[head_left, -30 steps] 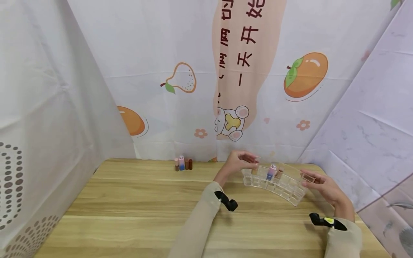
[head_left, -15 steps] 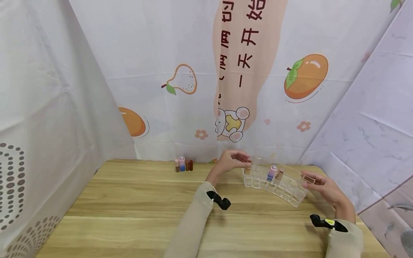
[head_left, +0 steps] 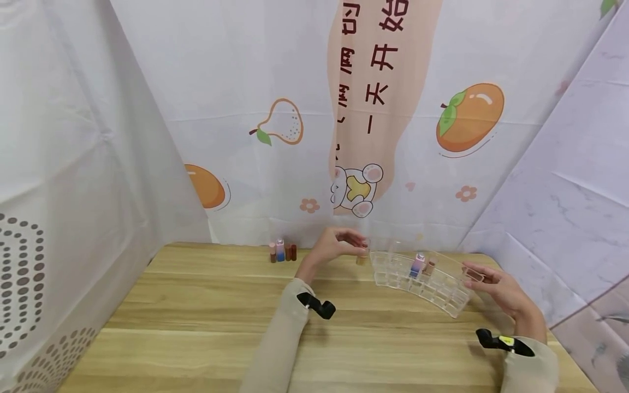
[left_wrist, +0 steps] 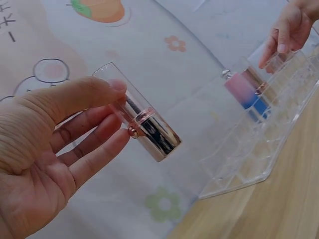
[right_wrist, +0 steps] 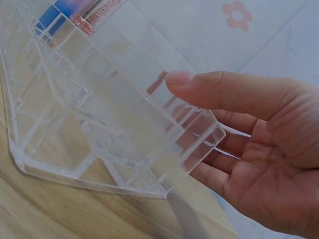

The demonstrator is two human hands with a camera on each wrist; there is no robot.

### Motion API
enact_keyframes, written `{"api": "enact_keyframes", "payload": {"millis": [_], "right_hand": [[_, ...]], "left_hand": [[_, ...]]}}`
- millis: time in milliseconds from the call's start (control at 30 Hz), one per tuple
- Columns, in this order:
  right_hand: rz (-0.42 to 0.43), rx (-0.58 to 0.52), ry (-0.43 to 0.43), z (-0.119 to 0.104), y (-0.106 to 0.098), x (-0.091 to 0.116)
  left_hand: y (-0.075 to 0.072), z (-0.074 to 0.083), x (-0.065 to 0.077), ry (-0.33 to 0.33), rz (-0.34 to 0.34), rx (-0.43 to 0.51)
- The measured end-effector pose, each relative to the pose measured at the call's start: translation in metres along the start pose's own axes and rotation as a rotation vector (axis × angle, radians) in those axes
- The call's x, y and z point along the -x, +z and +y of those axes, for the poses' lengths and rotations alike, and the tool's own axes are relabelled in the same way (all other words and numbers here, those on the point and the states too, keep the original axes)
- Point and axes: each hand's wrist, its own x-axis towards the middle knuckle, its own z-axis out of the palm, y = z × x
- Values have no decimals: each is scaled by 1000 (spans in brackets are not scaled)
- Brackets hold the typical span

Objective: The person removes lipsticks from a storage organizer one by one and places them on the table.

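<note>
We find the gold lipstick [left_wrist: 158, 139] in the left hand [head_left: 339, 245], thumb and fingers pinching its clear cap; it is just beside the clear rack [head_left: 420, 281], outside it and apart from its near end. Taking the head view as our dial centred on the lipstick, the rack lies between 3 and 4 o'clock. In the rack we count a pink-and-blue lipstick [head_left: 417, 265] with a brownish tube [head_left: 429, 266] touching or close beside it; we cannot tell which. At the rack's 3 o'clock end, the right hand [head_left: 498, 286] grips the clear plastic, thumb on one side, fingers on the other. At 9 o'clock from the lipstick, a row of four tubes [head_left: 280, 251] stands upright near the back edge of the wooden table [head_left: 196, 305]. Between 1 and 2 o'clock, we note an orange fruit print [head_left: 469, 117] on the white cloth [head_left: 236, 65].
</note>
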Motion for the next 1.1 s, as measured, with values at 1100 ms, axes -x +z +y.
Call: {"api": "enact_keyframes", "payload": {"millis": [1100], "right_hand": [[3,8,4,-2,1,0]], "left_hand": [[-95,24,58,-43,97,-93]]}}
